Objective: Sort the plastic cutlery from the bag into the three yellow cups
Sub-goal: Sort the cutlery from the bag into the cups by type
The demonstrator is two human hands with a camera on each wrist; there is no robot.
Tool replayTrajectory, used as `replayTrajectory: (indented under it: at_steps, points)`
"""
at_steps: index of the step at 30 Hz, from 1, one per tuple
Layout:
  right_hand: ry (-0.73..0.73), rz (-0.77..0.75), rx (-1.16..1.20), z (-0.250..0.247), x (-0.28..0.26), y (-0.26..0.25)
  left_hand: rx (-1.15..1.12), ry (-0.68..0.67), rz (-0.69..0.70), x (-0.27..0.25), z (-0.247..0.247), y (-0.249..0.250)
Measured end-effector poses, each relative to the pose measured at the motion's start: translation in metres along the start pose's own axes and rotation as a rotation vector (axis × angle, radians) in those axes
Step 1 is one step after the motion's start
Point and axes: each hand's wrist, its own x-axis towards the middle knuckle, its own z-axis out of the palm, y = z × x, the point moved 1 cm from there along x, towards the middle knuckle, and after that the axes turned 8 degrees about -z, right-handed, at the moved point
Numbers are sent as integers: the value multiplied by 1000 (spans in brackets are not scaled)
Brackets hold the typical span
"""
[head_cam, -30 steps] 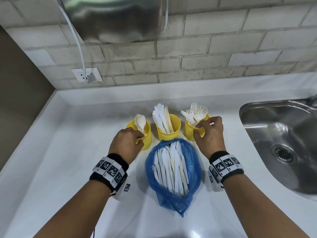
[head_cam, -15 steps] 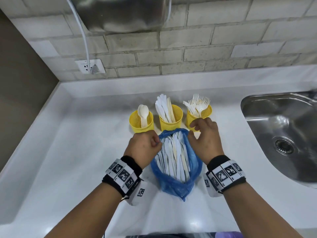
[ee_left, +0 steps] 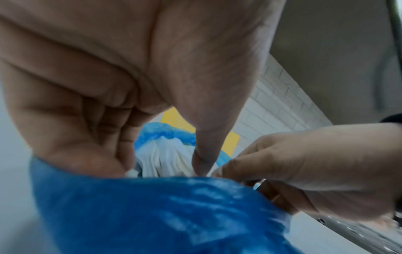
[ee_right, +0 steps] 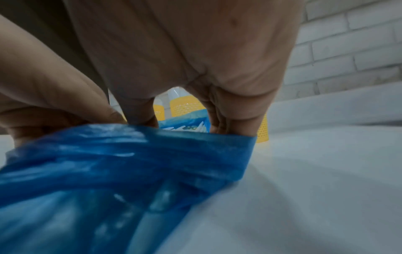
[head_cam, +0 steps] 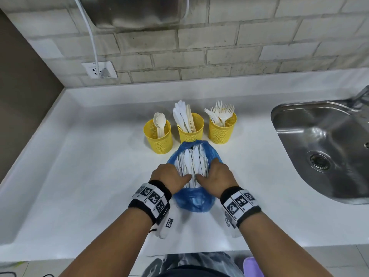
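Three yellow mesh cups stand in a row: the left cup (head_cam: pixel 157 139) has spoons, the middle cup (head_cam: pixel 190 132) knives, the right cup (head_cam: pixel 222 132) forks. In front of them lies an open blue bag (head_cam: pixel 194 200) with a bundle of white cutlery (head_cam: pixel 192 162) in it. My left hand (head_cam: pixel 180 174) and right hand (head_cam: pixel 205 172) reach into its mouth from either side. Their fingers curl round the bundle and the thumbs meet on top. In the wrist views the bag's rim (ee_left: pixel 152 206) (ee_right: pixel 152 142) hides the fingertips.
A steel sink (head_cam: pixel 319 148) is sunk into the white counter (head_cam: pixel 79 176) at the right, its tap at the far edge. A brick wall with a socket (head_cam: pixel 99 69) and a cable runs behind. The counter's front edge is just below my wrists.
Both hands left the outer cups, came back to the bag's mouth, then slid nearer along it and closed round the cutlery. The bag mouth has narrowed.
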Motion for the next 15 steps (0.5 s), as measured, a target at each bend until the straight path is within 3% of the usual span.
replayTrajectory:
  at_steps: [4, 8, 11, 14, 15]
  points:
    - [-69, 37, 73, -2, 7, 3, -123, -116, -84, 2, 1, 3]
    - [-131, 45, 186, -5, 15, 12, -425, -173, -185, 4, 2, 4]
    - [-127, 28, 293, -12, 14, 15, -600, -293, -265, 5, 13, 3]
    - [-107, 33, 414, -13, 8, 14, -780, -329, -246, 15, 35, 4]
    - [-109, 34, 441, -14, 5, 15, -738, -297, -226, 10, 32, 11]
